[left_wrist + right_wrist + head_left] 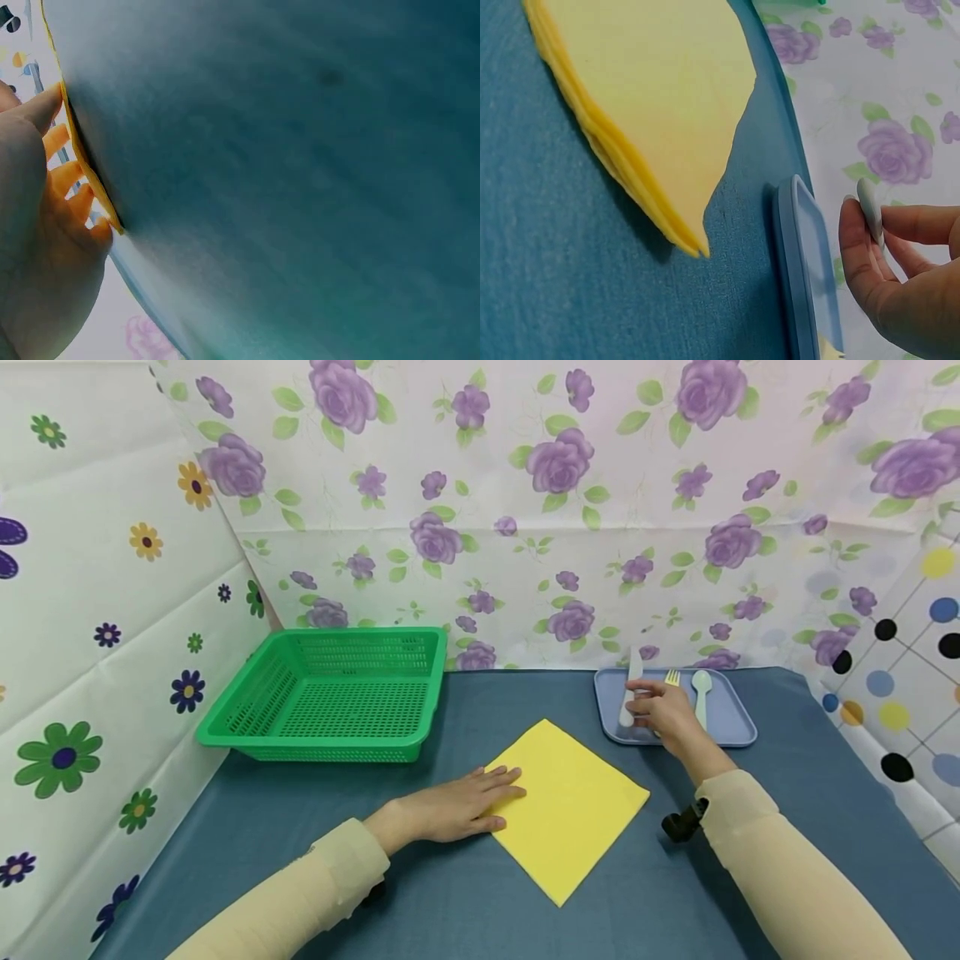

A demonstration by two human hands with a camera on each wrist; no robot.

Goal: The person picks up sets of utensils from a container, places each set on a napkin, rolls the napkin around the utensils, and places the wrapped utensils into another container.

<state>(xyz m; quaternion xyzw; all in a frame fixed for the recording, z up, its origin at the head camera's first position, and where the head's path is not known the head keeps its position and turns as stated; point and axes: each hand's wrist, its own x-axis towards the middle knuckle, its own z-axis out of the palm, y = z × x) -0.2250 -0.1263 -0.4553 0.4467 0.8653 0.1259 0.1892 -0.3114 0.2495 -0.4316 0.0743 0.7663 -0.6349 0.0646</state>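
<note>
A folded yellow napkin (567, 810) lies as a diamond on the blue cloth, its stacked layers showing at the edge in the right wrist view. My left hand (457, 806) rests on its left corner with fingers spread and straight. At the right, my right hand (663, 714) pinches a white plastic knife (635, 672) between thumb and fingers, over the left part of a light blue tray (731, 727). In the right wrist view the knife (869, 206) appears nearly end-on. A pale yellow fork (672, 677), partly hidden by the hand, and a pale green spoon (702, 693) lie on the tray.
A green plastic basket (315, 742) with mesh walls stands at the back left. Behind the table hangs a white sheet with purple roses (558, 464). Other patterned sheets (82, 685) close off the left and right sides.
</note>
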